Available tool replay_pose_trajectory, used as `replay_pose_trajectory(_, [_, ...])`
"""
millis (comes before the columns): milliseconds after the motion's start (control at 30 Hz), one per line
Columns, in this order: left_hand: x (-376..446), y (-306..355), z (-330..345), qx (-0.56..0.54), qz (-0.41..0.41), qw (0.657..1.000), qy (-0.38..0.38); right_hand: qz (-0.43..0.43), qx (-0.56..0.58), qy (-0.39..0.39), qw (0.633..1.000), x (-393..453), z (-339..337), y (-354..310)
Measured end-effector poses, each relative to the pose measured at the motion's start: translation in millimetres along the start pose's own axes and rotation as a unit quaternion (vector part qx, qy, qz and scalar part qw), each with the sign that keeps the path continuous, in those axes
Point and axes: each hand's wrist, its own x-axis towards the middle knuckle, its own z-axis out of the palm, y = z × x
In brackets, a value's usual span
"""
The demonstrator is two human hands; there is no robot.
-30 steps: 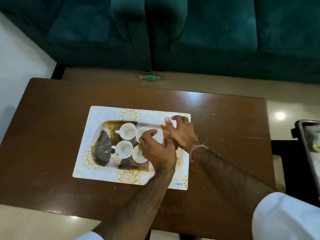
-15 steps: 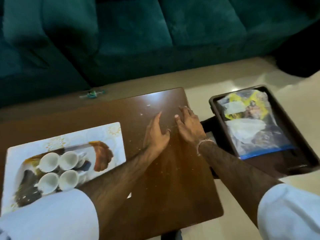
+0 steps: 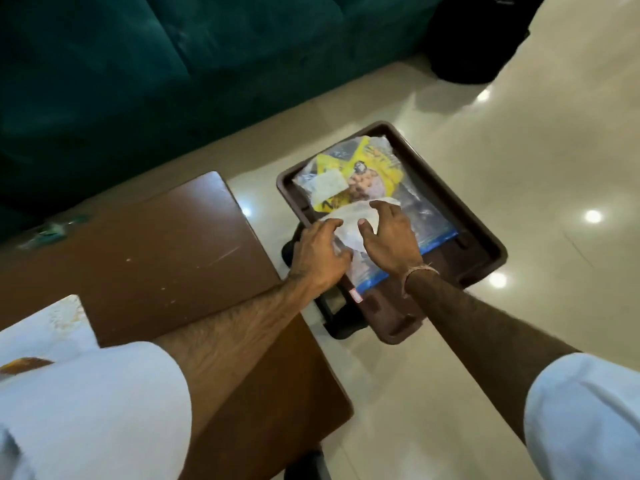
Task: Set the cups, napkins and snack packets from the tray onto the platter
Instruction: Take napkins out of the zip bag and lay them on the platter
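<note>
A dark brown tray (image 3: 481,237) rests on a black stool to the right of the table. In it lie a yellow snack packet (image 3: 374,168), a clear zip bag with a blue edge (image 3: 433,230) and white napkins (image 3: 349,220). My left hand (image 3: 320,251) and my right hand (image 3: 391,237) are both over the napkins, fingers spread and touching them from either side. I cannot tell if either hand has a grip. The platter's corner (image 3: 24,363) shows at the far left edge on a white placemat (image 3: 45,330); my left sleeve hides the cups.
The brown wooden table (image 3: 156,251) fills the lower left. A teal sofa (image 3: 138,64) runs along the back. A small green object (image 3: 52,230) lies on the floor by the sofa. A black bag (image 3: 478,32) stands at the top right on the glossy tiled floor.
Both hands left the cups on the platter, crossed the table to the right and now rest on the napkins in the tray. My view swung right with them.
</note>
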Motion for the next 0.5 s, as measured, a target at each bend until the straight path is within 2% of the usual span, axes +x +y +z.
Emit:
replay_pose_trajectory(167, [12.7,24.2,53.3,0.107,0.081,0.991,-0.020,0.030,0.015,0.085,0.996,-3.9,-13.3,57.4])
replay_pose_trajectory(300, [22.4,37.0,87.9,0.193,0.100,0.974,-0.058,0.112,0.060,0.117,0.985,-7.6,-15.4,91.9])
replay_pose_trajectory(400, [30.2,41.4,106.8,0.233,0.093,0.965,-0.073,0.205,0.139,0.132,0.960,-6.9,-11.6,106.4])
replay_pose_trajectory(500, [33.8,40.3,113.7,0.209,0.094,0.972,-0.054,0.253,0.211,0.142,0.933,-8.4,-4.9,112.0])
